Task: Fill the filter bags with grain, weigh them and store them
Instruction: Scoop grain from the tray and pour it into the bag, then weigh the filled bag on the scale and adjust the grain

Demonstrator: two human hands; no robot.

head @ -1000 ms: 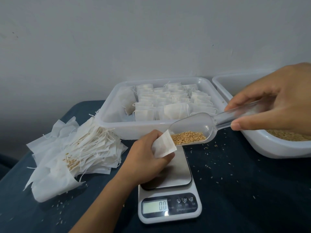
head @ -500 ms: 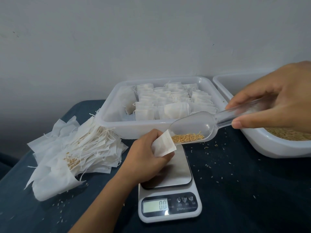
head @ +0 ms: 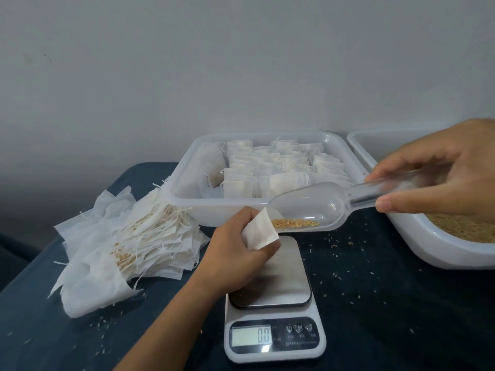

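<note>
Grain (head: 296, 223) thinner in scoop (head: 308, 207) than before, right hand (head: 450, 167) pinching handle, left hand (head: 235, 253) gripping seemingly open filter bag (head: 261, 232).

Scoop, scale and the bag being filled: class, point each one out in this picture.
scoop (head: 308, 207): head view, on the clear bowl above the grain.
scale (head: 270, 279): head view, on the bare metal weighing plate.
bag (head: 261, 232): head view, on the white paper held by the left hand (head: 238, 250).
</note>
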